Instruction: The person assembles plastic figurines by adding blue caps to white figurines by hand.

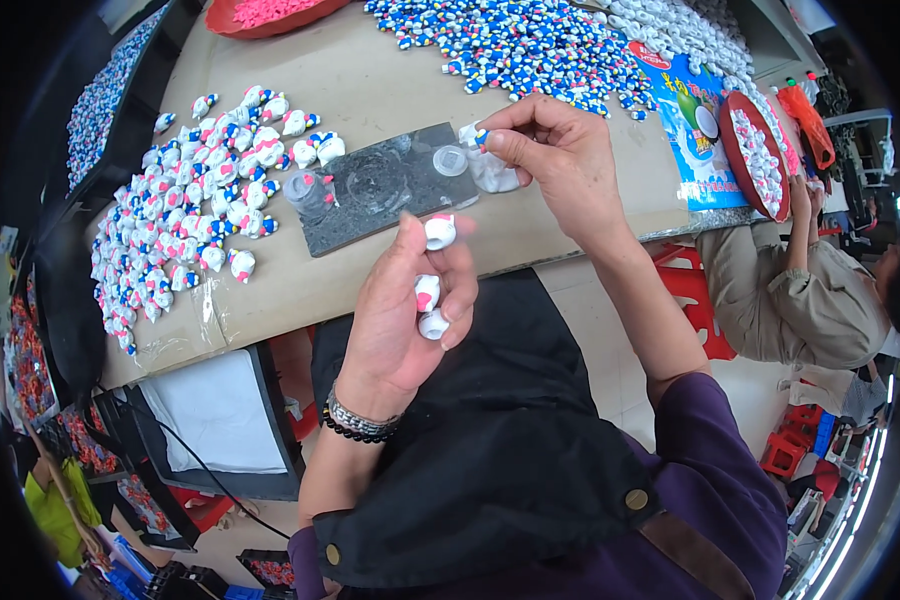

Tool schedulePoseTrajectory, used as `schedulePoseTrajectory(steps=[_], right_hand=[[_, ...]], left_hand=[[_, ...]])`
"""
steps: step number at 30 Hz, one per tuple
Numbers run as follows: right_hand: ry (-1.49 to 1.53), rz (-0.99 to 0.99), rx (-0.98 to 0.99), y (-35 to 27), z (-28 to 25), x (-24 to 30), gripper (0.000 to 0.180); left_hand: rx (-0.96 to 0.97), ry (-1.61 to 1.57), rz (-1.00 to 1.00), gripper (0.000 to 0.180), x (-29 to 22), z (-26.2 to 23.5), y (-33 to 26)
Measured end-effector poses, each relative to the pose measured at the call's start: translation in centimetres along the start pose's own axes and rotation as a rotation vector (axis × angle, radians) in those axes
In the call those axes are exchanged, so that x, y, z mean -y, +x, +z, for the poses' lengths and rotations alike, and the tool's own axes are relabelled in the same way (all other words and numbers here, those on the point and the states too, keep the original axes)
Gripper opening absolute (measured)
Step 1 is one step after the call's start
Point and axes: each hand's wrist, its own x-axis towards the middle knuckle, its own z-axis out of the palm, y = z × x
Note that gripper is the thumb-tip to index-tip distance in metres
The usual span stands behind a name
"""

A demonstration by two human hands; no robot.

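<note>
My left hand [395, 320] is closed round a few small white figurines with pink patches. One figurine [440, 234] sits between thumb and fingers, and another [427, 291] rests against the palm. Higher up and to the right, my right hand [568, 165] pinches a tiny blue and yellow piece [481, 137] between thumb and forefinger. Just below those fingertips a white cloth [497, 176] lies on the table. Between the hands and the far side is a dark stone slab [365, 195], with a clear round dish [450, 160] on it and a clear cup [305, 190] at its left end.
A heap of white, pink and blue figurines [185, 215] covers the table's left. At the back lie a pile of blue and white pieces [510, 50] and a red bowl [270, 28] of pink parts. Another person [790, 280] works at the right beside a red tray [735, 150].
</note>
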Motion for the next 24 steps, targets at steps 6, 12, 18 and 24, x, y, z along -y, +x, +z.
schedulePoseTrajectory(steps=[6, 12, 18, 24], right_hand=[[0.141, 0.055, 0.004, -0.7, -0.1, 1.3, 0.007], [0.271, -0.012, -0.012, -3.0, 1.3, 2.4, 0.007], [0.318, -0.018, -0.048, -4.4, 3.1, 2.7, 0.005], [0.340, -0.040, -0.023, -4.9, 3.6, 2.0, 0.005]], left_hand=[[-0.059, 0.120, 0.091, 0.031, -0.2, 0.6, 0.1], [-0.029, 0.117, 0.140, 0.029, -0.1, 0.8, 0.6], [-0.011, 0.049, 0.240, 0.029, 0.9, 0.4, 1.1], [-0.005, 0.120, 0.330, 0.030, 1.4, 0.5, 0.8]])
